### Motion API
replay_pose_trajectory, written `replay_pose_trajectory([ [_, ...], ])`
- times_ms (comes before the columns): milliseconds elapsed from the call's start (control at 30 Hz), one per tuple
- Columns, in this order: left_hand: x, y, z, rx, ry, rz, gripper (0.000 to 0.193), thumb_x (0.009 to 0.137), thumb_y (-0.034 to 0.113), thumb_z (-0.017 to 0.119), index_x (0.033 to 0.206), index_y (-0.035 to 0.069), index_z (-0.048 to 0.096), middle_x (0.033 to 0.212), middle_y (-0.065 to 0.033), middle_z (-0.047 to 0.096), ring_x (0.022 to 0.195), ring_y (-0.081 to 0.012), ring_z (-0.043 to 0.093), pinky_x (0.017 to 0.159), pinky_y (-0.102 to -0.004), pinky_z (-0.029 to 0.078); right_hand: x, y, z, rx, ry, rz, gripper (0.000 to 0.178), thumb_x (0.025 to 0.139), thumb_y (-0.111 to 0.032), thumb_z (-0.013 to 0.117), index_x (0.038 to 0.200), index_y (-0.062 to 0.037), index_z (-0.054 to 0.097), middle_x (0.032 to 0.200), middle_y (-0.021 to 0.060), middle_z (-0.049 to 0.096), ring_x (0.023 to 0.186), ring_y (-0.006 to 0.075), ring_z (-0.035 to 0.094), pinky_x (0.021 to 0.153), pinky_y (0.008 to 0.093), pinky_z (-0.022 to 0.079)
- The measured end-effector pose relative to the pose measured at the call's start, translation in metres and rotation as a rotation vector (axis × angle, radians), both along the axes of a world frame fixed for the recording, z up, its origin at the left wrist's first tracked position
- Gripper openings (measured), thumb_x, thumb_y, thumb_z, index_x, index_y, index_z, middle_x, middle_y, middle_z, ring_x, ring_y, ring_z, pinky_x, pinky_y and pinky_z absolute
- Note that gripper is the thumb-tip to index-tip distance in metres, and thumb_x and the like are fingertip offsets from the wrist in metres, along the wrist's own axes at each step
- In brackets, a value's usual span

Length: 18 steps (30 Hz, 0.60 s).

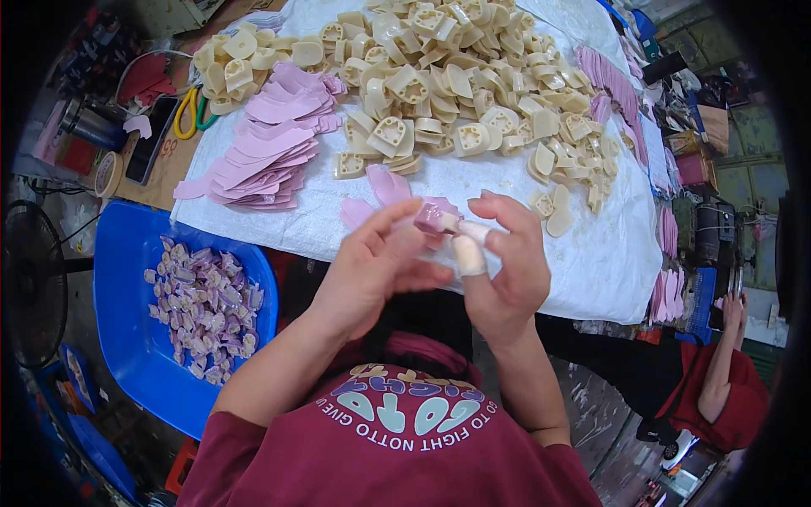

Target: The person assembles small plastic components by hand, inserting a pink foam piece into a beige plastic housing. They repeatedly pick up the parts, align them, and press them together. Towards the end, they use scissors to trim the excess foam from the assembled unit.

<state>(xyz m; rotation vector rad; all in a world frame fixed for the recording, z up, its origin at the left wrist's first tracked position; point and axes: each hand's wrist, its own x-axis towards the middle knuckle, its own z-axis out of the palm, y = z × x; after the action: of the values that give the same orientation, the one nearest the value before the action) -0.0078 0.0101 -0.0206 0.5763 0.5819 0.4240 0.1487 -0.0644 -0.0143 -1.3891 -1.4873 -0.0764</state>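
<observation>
Between fingers (391, 220) sits a part-hidden pink piece (434, 217).

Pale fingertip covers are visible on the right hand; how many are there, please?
2: one cover on the thumb of the right hand, another cover on a finger just above. Others may be hidden.

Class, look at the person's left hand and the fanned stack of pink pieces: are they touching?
Apart. The head view shows bare white cloth between the left hand and the stack of pink pieces.
</observation>
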Motion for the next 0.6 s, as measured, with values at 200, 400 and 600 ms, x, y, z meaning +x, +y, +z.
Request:
replay_pose_trajectory([
  [200, -0.001, 0.001, 0.005, -0.179, -0.251, 0.075, 0.05, 0.102, 0.035, 0.035, 0.145, 0.008, 0.031, 0.113, -0.0127, 0.058, 0.094, -0.0227, 0.062, 0.078, -0.0354, 0.054, -0.035, -0.002, -0.001, -0.202, 0.728, 0.187, 0.038, 0.085, -0.003, 0.065, 0.12, -0.002, 0.054, 0.115, 0.0135, 0.062, 0.093, 0.0196, 0.061, 0.066, 0.0292, 0.05],
  [400, 0.007, -0.01, 0.014, -0.045, -0.176, 0.203, 0.054, 0.102, 0.035, 0.035, 0.149, 0.012, 0.023, 0.099, -0.0084, 0.059, 0.072, -0.0141, 0.056, 0.055, -0.0275, 0.047, -0.04, -0.003, -0.008, -0.397, 1.136, 0.384, 0.045, 0.091, 0.003, 0.049, 0.136, -0.0017, 0.047, 0.102, 0.0089, 0.06, 0.061, 0.0042, 0.051, 0.054, 0.0185, 0.046],
  [600, 0.008, -0.015, 0.005, 0.388, 0.012, 0.231, 0.054, 0.102, 0.032, 0.038, 0.149, 0.011, 0.024, 0.096, -0.005, 0.056, 0.071, -0.0088, 0.052, 0.054, -0.0227, 0.043, -0.037, 0.005, -0.003, -0.467, 1.263, 0.417, 0.035, 0.093, -0.002, 0.05, 0.128, -0.0004, 0.055, 0.128, 0.0112, 0.056, 0.072, 0.007, 0.059, 0.054, 0.0198, 0.049],
])
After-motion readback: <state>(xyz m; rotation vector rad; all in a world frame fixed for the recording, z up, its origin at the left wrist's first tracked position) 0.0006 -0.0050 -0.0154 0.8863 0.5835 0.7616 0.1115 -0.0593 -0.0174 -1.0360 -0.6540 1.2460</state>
